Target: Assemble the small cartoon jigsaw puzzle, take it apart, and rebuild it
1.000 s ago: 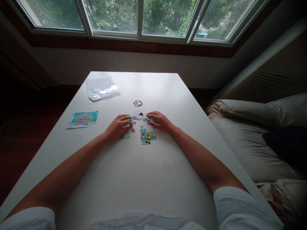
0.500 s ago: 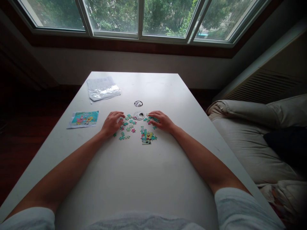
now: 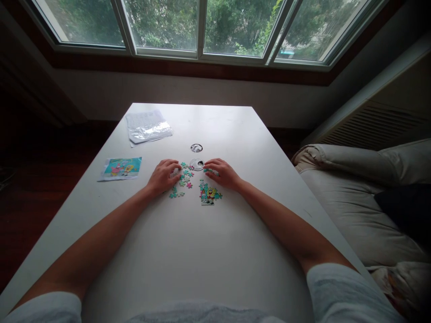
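Loose jigsaw puzzle pieces (image 3: 185, 178), mostly teal with some pink, lie on the white table between my hands. My left hand (image 3: 164, 176) rests at their left side, fingers curved and apart, covering some of them. At the right, my right hand (image 3: 223, 173) lies over more pieces, its fingers spread and reaching toward the round table fitting. A partly joined puzzle section (image 3: 208, 194) with a yellow cartoon figure sits flat just below my right hand. Neither hand is seen lifting a piece.
A printed picture sheet (image 3: 123, 168) with cartoon figures lies left of my left hand. Clear plastic over papers (image 3: 148, 127) sits at the far left. Two round fittings, one a silver ring (image 3: 197, 164), are set in the table (image 3: 188, 251). A sofa (image 3: 340, 211) stands at right.
My left hand has moved inward over the loose pieces at the left. My right hand has shifted a little toward the middle, covering pieces there. The view has tilted slightly.
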{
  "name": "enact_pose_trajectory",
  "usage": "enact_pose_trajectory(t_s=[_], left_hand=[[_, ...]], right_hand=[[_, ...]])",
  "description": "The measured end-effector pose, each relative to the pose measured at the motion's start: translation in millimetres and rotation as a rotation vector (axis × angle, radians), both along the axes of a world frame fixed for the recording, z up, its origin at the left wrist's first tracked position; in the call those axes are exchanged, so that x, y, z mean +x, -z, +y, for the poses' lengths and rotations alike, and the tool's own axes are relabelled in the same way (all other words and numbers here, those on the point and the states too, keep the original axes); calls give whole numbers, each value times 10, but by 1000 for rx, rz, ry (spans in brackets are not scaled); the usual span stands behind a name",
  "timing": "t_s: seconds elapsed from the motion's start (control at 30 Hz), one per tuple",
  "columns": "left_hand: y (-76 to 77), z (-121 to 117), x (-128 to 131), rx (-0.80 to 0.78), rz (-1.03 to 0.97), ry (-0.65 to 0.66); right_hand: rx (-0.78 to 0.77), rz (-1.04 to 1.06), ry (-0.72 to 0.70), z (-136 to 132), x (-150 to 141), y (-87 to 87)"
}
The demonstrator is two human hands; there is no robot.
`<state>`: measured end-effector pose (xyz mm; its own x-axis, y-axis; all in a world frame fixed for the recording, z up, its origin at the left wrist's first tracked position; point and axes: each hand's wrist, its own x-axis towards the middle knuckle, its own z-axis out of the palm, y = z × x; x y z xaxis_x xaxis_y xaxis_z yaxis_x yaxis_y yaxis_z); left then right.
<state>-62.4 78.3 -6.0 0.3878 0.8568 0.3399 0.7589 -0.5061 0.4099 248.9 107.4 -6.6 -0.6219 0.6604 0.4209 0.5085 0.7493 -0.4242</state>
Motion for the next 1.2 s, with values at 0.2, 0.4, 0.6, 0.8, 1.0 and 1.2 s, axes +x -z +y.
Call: enact_pose_trajectory(t_s=[0.2,0.4,0.6,0.8,1.0,1.2], left_hand=[[-5,-20,15,11,-4,-2],[6,-52,56,8,-9,-7],[31,-52,62,13,-4,-12],[20,-44,73,10,-14,-15],[-62,-69,111,22,-81,-31],[-151,-174,374,-102,-275,-93]], right_hand=[[-1,-60,-9,59,-301,-21],[5,-171,89,160,-561,32],[15,-204,120,185,-653,-1],[-82,-194,117,228,-670,-53],[-268,121,122,137,-586,-38],[-619,427,41,-49,-427,-48]])
